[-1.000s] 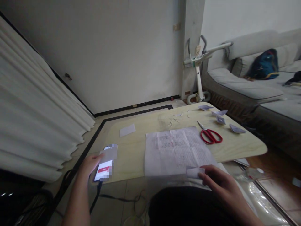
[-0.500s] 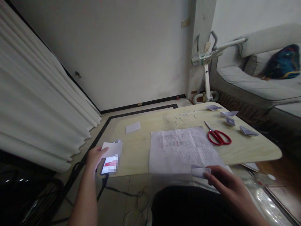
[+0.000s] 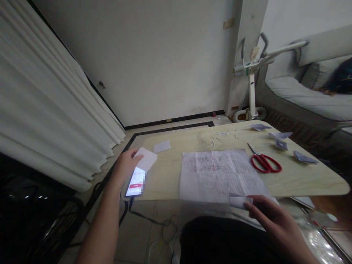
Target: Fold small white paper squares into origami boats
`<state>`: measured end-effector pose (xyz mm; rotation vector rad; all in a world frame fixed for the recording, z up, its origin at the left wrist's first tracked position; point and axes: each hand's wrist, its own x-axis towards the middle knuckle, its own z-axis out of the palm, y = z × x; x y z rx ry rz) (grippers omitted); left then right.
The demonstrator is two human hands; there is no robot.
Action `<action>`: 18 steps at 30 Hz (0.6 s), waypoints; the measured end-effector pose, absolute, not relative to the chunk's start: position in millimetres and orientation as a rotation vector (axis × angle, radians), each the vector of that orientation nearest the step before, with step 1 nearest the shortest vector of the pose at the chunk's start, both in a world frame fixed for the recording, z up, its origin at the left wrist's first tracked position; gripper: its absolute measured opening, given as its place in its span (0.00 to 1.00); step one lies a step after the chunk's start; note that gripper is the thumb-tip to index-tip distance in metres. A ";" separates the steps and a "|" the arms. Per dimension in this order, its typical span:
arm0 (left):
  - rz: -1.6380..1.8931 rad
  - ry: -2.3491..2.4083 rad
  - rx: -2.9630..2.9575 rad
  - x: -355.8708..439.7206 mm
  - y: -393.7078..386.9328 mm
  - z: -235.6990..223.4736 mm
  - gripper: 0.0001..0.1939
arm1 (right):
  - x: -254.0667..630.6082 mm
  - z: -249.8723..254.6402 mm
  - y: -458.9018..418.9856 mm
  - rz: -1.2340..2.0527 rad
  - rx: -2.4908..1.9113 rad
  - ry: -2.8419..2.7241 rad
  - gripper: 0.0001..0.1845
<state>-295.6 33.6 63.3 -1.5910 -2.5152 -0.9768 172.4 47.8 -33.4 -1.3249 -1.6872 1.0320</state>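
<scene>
My left hand (image 3: pixel 125 168) reaches to the table's near left corner and pinches a small white paper sheet (image 3: pixel 146 158), lifted just above a lit phone (image 3: pixel 135 182) that lies there with a cable hanging from it. My right hand (image 3: pixel 271 218) is low at the near edge, fingers closed on a small folded piece of paper (image 3: pixel 239 201). Between the hands a large creased printed sheet (image 3: pixel 220 172) lies flat on the pale wooden table (image 3: pixel 297 179). Red-handled scissors (image 3: pixel 264 162) rest to its right.
Several small folded paper pieces (image 3: pixel 304 157) lie at the table's far right, and a blank paper slip (image 3: pixel 161 146) at the far left. White curtains (image 3: pixel 46 110) hang on the left. An exercise machine (image 3: pixel 251 73) and a grey sofa (image 3: pixel 310 99) stand behind. Cables trail on the floor.
My left hand has lifted the white paper off the phone and carried it up and away from me. The head has turned left. My right hand keeps holding the folded paper.
</scene>
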 end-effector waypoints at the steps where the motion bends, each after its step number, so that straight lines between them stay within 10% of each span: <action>1: -0.938 -2.530 -1.639 -290.5 37.1 57.3 0.13 | 172.2 -32.1 47.2 1.035 -1.327 -1.677 0.19; 18: -0.598 -2.611 -1.822 -282.9 45.9 42.6 0.18 | 171.5 -33.9 44.6 1.074 -1.294 -1.670 0.17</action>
